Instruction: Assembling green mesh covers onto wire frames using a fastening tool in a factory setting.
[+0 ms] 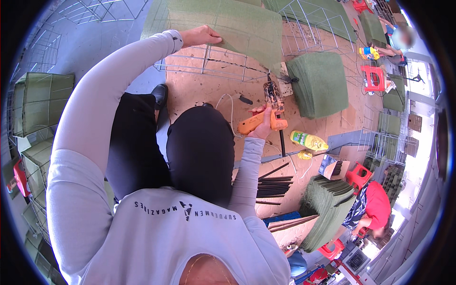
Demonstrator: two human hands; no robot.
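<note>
- Your left hand point(202, 35) lies flat, fingers spread on the green felt sheet point(228, 23) draped over the wire frame point(209, 64)
- Your right hand point(263, 126) has its fingers wrapped around the orange glue gun point(266, 111), nozzle up toward the sheet's lower edge
- Right of those fingers: a folded felt stack point(320, 83), a yellow bottle point(308, 140); below them, black glue sticks point(275, 186)

This is a workshop floor where goods are put together by hand. Stacks of green felt sheets point(319, 83) and bare wire frames point(311, 23) lie all about, finished felt-covered frames point(40, 102) pile up at the left, and other workers sit on low red plastic stools point(357, 175) (one bends over a felt stack point(327, 209)).
</note>
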